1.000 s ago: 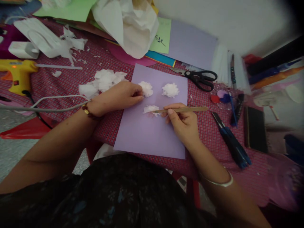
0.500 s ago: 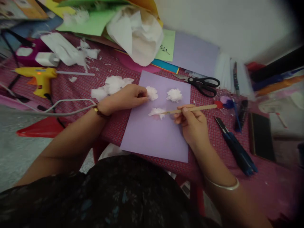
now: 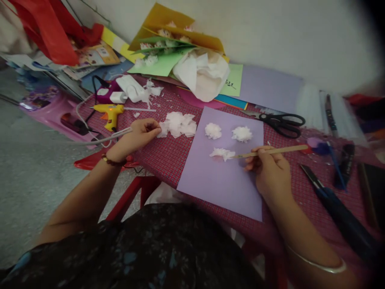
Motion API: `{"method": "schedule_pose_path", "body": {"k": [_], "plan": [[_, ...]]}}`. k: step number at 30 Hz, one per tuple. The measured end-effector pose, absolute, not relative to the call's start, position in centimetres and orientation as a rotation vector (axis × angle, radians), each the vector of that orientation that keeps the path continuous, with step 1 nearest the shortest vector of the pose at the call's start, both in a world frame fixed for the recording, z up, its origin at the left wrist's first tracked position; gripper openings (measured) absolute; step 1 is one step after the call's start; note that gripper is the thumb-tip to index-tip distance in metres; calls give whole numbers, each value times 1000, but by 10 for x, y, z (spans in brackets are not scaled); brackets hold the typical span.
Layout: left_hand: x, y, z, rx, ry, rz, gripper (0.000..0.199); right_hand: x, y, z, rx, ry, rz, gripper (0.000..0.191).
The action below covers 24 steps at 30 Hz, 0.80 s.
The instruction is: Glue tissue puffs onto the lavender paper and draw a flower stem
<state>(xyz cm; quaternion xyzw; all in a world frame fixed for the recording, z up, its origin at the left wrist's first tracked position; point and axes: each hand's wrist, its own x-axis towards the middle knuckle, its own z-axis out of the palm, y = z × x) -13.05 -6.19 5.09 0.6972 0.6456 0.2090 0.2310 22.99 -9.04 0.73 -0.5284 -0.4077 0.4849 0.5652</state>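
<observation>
Now, left hand: it [image 3: 143, 134] has left the upper left puff [image 3: 213, 131] and come to the edge of the loose paper pile [image 3: 179, 124]; thumb and fingers are close together, but I cannot tell whether they pinch a piece.
Right hand: it [image 3: 270, 170] holds the wooden stick [image 3: 284, 149] in a narrow grip, as before.
Stick tip: drawn back from over the lower clump [image 3: 222, 153] to its right edge, at or just beside the paper.
Lower clump: white, on the purple sheet [image 3: 216, 186] below the two puffs, with a pinkish patch at its lower edge.
Upper right puff: also on the sheet [image 3: 242, 134], full and round.
Meaning for the work: the lower clump looks flatter than its neighbours, so I judge it unfinished, with the loose paper as its likely supply.
</observation>
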Motion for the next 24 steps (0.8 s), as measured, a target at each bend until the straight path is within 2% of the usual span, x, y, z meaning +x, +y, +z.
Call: {"method": "schedule_pose_path", "body": {"k": [5, 14, 20, 24], "plan": [[-127, -62, 42, 2113, 1817, 670, 24, 232, -90, 6, -1235, -960, 1163, 12], [-102, -33, 45, 2550, 1846, 480, 21, 234, -92, 6, -1226, -1007, 1167, 15], [-89, -15, 41, 2509, 1941, 246, 32, 234, -92, 5, -1229, -1002, 1175, 15], [-85, -11, 40, 2408, 2021, 267, 39, 234, -91, 4, -1225, -1020, 1166, 15]]}}
